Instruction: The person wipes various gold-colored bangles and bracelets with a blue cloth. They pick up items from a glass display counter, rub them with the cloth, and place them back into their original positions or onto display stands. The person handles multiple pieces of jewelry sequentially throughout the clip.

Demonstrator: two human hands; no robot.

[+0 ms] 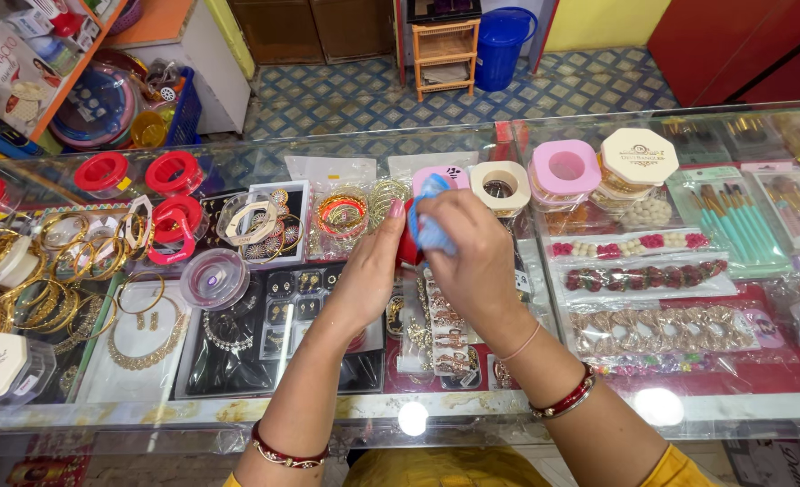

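Note:
My left hand [370, 271] grips a red round box [408, 248] over the middle of a glass counter [472, 406]. My right hand [470, 257] presses a light blue cloth [432, 224] against the top of that box. Most of the box is hidden by my fingers and the cloth. Both wrists wear red bangles. Just behind my hands a pink box [436, 173] and a cream ring-shaped box [500, 185] stand on the glass.
Red round boxes [174, 171], clear bangle boxes [215, 275] and gold bangles [48, 271] crowd the left of the counter. Pink and cream lidded boxes [598, 162] stand at right. Necklaces, hair clips and brushes lie under the glass. A blue bin [504, 41] stands on the floor beyond.

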